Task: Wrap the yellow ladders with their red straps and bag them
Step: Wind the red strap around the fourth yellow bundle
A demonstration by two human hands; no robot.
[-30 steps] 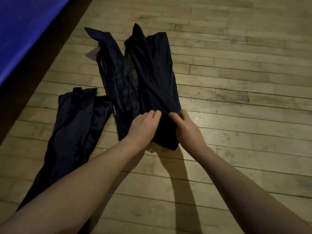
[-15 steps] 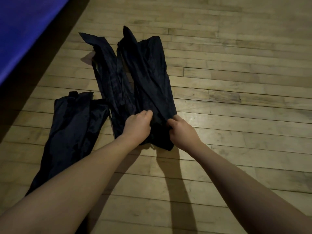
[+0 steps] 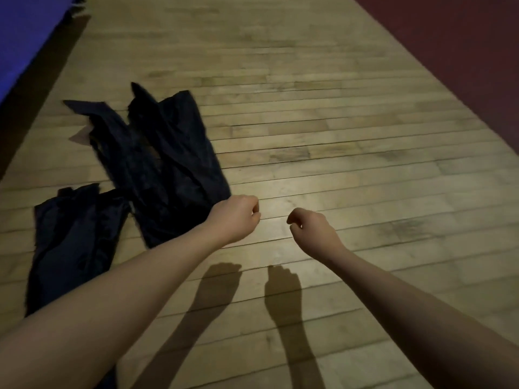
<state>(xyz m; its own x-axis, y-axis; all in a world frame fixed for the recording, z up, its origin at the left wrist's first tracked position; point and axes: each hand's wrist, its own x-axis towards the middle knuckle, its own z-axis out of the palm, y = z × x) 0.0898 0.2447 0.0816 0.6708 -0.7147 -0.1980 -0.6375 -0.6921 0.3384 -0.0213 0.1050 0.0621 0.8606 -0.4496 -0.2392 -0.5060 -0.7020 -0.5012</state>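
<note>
**Both hands lifted off the dark bags, fingers curled on nothing**

While the two dark fabric bags lie flat on the wooden floor (image 3: 323,130), both hands hang in the air above the boards, holding nothing. The left hand (image 3: 234,217) sits just past the near right corner of the larger bag (image 3: 168,164), its fingers curled loosely inward into an empty fist. The right hand (image 3: 311,231) is a little apart from it, over bare floor, fingers likewise curled in, with thumb and forefinger close together but nothing between them. Both forearms reach in from the bottom edge and throw shadows on the planks below.

The larger bag is spread lengthwise, crumpled, with loose ends or straps splayed at its far end. The smaller bag (image 3: 75,237) lies beside it on the left, nearer the camera, its near end hidden behind the left forearm; the two bags touch or nearly touch at their adjoining edges.

No yellow ladders or red straps show; whether anything is inside the bags cannot be told. A blue mat (image 3: 25,32) borders the floor at the upper left, and a dark red surface (image 3: 463,51) runs along the upper right.
</note>
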